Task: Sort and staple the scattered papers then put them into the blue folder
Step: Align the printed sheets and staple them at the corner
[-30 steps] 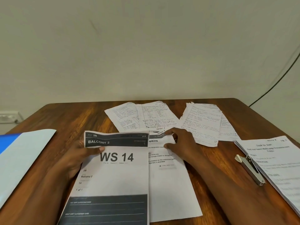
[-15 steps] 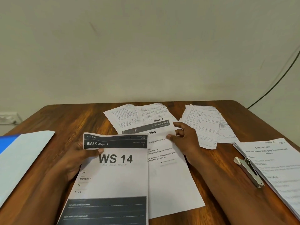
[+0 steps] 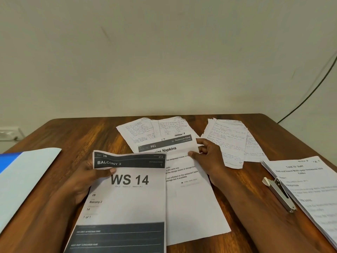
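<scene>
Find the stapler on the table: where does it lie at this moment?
In the head view the stapler lies at the right of the table, on the left edge of the printed stack, just beyond the right forearm.

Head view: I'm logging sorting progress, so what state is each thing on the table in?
Left hand: grips the WS 14 printed sheet, thumb on top.
Right hand: pinches the Napkins printed sheet at its edge.
Silver metal stapler: lying on the printed stack, untouched.
Blue folder: lying at the table's left edge.
Handwritten sheets: loose, overlapping.
</scene>
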The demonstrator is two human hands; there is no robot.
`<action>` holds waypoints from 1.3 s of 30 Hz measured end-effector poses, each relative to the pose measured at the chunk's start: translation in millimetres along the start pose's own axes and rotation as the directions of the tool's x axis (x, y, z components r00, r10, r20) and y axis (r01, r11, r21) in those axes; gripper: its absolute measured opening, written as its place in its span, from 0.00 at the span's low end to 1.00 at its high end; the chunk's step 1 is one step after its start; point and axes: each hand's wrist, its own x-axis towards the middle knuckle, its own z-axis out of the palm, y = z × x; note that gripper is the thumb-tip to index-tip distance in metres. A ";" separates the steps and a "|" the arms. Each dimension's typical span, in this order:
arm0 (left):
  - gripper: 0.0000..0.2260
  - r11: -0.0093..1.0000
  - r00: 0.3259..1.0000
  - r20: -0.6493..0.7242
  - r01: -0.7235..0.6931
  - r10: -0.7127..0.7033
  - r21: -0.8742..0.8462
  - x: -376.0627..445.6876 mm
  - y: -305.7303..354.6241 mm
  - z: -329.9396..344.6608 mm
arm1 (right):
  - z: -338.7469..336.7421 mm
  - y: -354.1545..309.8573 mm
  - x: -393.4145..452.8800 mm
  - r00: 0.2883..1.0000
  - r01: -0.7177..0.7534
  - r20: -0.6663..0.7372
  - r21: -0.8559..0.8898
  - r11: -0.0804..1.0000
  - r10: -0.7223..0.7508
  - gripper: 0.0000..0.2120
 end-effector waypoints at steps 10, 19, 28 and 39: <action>0.42 0.995 0.996 0.019 -0.086 0.087 -0.041 -6.8 4.7 20.6 | 1.8 -10.8 -1.8 0.991 0.054 -0.133 0.141 0.988 -0.036 0.09; 0.39 0.978 0.980 0.030 -0.193 0.195 -0.076 -10.4 5.0 54.3 | 11.6 -19.5 -11.9 0.990 0.073 -0.136 0.285 0.956 -0.035 0.10; 0.27 0.965 0.977 -0.007 -0.212 0.214 -0.155 2.6 -3.2 66.2 | 34.3 -18.6 -28.7 0.999 -0.036 -0.027 0.320 0.947 0.047 0.08; 0.12 0.948 0.948 -0.144 -0.300 0.283 -0.109 4.2 -9.1 73.3 | 37.0 -27.8 -42.4 0.998 -0.068 0.020 0.355 0.932 0.066 0.05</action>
